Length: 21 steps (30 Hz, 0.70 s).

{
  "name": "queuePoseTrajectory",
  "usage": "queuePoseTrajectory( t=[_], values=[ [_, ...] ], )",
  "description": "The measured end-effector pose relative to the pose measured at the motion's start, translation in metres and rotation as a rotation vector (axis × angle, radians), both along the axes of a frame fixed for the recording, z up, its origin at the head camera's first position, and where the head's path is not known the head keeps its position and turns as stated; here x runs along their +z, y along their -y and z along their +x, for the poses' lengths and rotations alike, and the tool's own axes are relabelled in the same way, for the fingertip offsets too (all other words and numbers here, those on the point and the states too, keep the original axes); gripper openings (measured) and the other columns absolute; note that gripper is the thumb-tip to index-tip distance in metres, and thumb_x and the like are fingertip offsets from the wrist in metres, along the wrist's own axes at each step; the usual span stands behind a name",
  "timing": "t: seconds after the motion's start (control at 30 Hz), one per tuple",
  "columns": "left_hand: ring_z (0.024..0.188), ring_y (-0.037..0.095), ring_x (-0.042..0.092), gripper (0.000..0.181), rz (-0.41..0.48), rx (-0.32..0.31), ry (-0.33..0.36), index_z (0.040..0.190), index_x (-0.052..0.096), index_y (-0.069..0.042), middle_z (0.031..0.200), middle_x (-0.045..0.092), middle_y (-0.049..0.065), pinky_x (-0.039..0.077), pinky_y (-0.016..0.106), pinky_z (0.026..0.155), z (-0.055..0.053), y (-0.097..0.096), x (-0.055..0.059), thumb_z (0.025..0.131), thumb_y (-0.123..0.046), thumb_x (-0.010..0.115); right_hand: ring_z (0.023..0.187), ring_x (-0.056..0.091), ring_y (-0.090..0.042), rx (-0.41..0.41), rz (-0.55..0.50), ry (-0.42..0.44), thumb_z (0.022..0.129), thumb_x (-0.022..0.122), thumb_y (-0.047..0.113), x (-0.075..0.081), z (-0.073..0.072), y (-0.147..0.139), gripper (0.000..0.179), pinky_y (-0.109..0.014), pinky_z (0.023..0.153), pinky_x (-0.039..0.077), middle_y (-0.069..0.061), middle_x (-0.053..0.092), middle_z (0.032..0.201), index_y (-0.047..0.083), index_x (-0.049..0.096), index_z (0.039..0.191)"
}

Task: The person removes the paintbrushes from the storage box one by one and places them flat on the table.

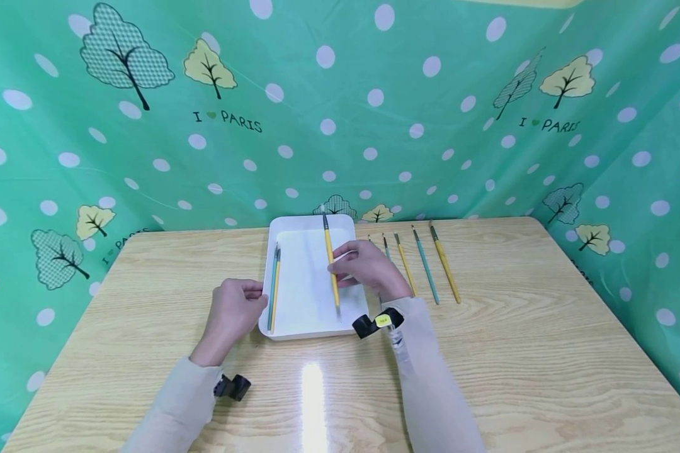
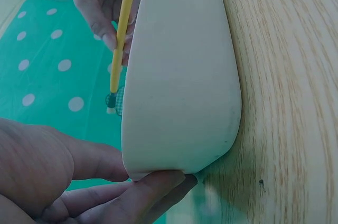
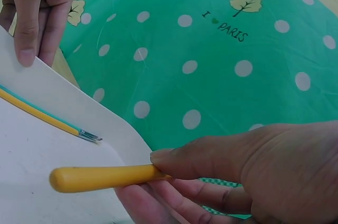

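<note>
A thick yellow-handled paintbrush is held between the thumb and fingers of my right hand, over the right half of a white tray. Its bristles point away toward the back; the rounded handle end faces the right wrist camera. My left hand pinches the tray's left rim, thumb on the inner side and fingers against the outer wall. Inside the tray, along its left side, a teal paintbrush and a thin yellow paintbrush lie side by side.
Right of the tray, several paintbrushes lie in a row on the wooden table, among them a teal one and a thick yellow one. My right hand and wrist partly cover the nearer ones. A green dotted curtain hangs behind the table.
</note>
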<state>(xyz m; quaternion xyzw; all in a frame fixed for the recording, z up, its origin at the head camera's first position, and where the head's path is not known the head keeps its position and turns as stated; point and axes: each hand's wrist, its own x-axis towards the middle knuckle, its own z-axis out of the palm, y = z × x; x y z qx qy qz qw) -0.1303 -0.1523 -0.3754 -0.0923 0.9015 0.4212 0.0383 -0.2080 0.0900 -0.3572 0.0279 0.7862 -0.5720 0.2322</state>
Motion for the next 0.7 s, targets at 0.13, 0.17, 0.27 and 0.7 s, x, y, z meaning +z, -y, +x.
queuePoseTrajectory(
  t=[0.13,0.17,0.27,0.7],
  values=[
    [0.096,0.031,0.074,0.030,-0.001,-0.003,-0.006,0.119,0.070,0.008,0.109,0.074,0.025,0.063,0.033,0.074,0.000,0.000,-0.001,0.094,-0.006,0.062,0.089,0.072,-0.025,0.008,0.004,-0.008,0.092,0.073,0.008,0.002,0.000,-0.005,0.032,-0.041,0.085,0.064,-0.015,0.071,0.105,0.006,0.063,0.122],
    [0.096,0.031,0.074,0.030,-0.002,-0.004,-0.007,0.119,0.070,0.008,0.109,0.074,0.025,0.063,0.033,0.074,0.000,0.001,-0.001,0.094,-0.006,0.062,0.089,0.072,-0.025,0.010,0.004,-0.008,0.093,0.073,0.008,0.002,0.000,-0.007,0.032,-0.041,0.085,0.064,-0.015,0.071,0.105,0.006,0.063,0.123],
    [0.096,0.031,0.074,0.030,-0.006,-0.004,-0.011,0.119,0.070,0.008,0.108,0.074,0.025,0.063,0.034,0.074,0.000,0.001,-0.001,0.094,-0.006,0.062,0.090,0.072,-0.025,0.009,0.001,-0.004,0.093,0.072,0.008,0.003,0.000,-0.010,0.031,-0.043,0.088,0.063,-0.014,0.072,0.105,0.006,0.063,0.123],
    [0.098,0.032,0.074,0.030,0.001,-0.004,-0.009,0.119,0.070,0.008,0.109,0.074,0.025,0.063,0.035,0.075,0.000,0.001,-0.002,0.094,-0.006,0.062,0.088,0.069,-0.024,0.000,-0.020,-0.007,0.094,0.071,0.008,0.008,-0.001,-0.027,0.034,-0.037,0.081,0.065,-0.013,0.070,0.104,0.004,0.060,0.126]
  ],
)
